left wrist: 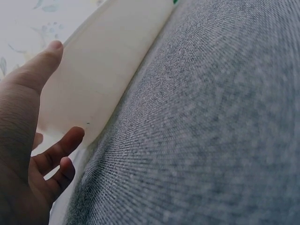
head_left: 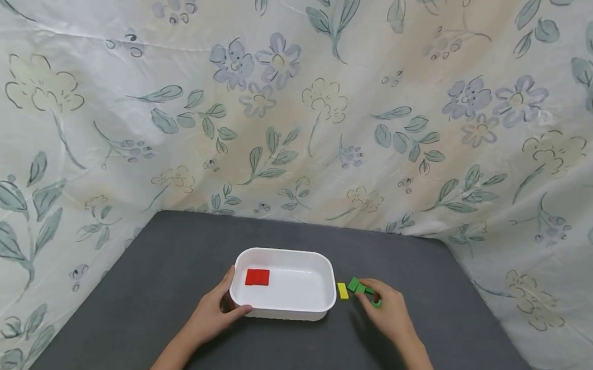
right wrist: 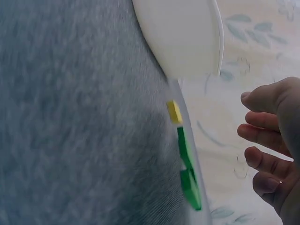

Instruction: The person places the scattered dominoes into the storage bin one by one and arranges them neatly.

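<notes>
"Head view: what are the fingers doing?"

"The right hand point(head_left: 388, 306) has its thumb and fingertips loosely bent, and the right wrist view shows them grasping nothing. The left hand point(head_left: 210, 317) grips the white box point(head_left: 286, 319) at its left end, thumb against the front wall."

"And under the right fingers?"

"Green pieces point(head_left: 354, 284), bunched on the table just right of the box; I can't count them surely, as the hand covers some. That bunching is the first risk, I'd say: a pinch aimed at one could catch its neighbour or push it away."

"Anything else close by?"

"A yellow piece point(head_left: 343, 291), between the green ones and the box. A sideways sweep of the thumb might knock it against the box wall."

"What about the box itself?"

"Red pieces point(head_left: 257, 277) lie inside, toward the left. If the left hand pulled or pressed unevenly, the box could tilt or turn, and they might slide."

"And the surface?"

"Grey cloth point(head_left: 285, 359). Should it ruck up under a dragging hand, the small pieces could shift with it."
</notes>
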Demonstrator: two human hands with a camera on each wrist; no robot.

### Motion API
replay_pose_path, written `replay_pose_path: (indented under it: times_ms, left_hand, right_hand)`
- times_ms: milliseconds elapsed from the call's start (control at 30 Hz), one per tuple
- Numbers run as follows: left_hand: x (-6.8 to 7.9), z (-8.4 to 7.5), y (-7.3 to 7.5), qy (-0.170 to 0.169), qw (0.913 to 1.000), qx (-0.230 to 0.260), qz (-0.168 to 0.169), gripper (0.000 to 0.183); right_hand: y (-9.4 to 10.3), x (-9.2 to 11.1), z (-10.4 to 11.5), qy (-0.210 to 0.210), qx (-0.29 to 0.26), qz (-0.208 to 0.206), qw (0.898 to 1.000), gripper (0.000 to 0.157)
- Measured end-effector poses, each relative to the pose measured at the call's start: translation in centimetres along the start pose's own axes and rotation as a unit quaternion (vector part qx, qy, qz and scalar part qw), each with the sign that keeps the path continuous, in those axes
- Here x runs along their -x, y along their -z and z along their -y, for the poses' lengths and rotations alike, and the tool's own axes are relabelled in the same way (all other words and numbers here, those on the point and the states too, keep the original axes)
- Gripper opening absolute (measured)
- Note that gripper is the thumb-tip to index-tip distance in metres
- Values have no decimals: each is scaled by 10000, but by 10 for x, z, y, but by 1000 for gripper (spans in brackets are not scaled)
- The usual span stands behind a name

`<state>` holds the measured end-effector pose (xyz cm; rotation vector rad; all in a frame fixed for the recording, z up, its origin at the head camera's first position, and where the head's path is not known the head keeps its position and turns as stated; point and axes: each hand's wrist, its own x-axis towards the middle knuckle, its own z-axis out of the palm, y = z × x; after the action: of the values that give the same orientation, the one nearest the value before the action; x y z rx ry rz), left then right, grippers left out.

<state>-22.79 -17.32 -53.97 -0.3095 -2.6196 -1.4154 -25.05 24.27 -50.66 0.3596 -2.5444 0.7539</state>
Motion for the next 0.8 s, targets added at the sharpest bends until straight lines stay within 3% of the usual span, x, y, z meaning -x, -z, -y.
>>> replay_pose_path:
  times_ms: [533, 800]
  left_hand:
    - [2, -2, 1, 10, 9999, 135, 44, 109]
    - [6, -2, 0, -2, 9998, 152, 88, 109]
  right_hand:
    - [14, 11, -48, -595, 144, -294, 9977, 36]
    - [17, 18, -58, -939, 93, -69, 9955, 39]
